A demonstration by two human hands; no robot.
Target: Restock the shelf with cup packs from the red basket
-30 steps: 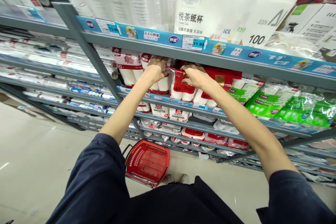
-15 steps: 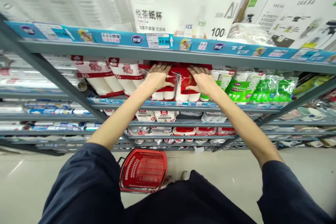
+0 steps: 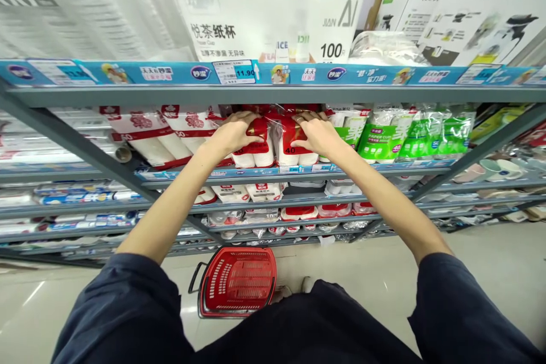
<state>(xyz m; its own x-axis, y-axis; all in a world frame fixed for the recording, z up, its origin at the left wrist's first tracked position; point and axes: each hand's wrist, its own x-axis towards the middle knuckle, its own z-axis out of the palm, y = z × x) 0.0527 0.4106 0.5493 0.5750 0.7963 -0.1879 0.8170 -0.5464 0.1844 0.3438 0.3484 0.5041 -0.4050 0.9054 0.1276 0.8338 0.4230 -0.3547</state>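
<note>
My left hand (image 3: 234, 133) lies on a red-and-white pack of paper cups (image 3: 261, 151) on the middle shelf, fingers curled over its upper part and thumb along its front. Beside it, my right hand (image 3: 316, 132) grips a similar red pack marked 40 (image 3: 290, 145), thumb on the front and fingers over the top. A ring shows on a right-hand finger. The two packs stand upright next to each other. Their backs are hidden under the upper shelf.
White-and-red cup packs (image 3: 143, 133) stand to the left, green paper cup packs (image 3: 384, 135) to the right. Close above my hands runs the upper shelf edge (image 3: 273, 95). A red shopping basket (image 3: 239, 281) sits on the floor by my feet.
The view has shifted slightly, and more of the shelf packs' fronts shows. Both hands stay on the two red packs, fingers now curled a little more over them.
</note>
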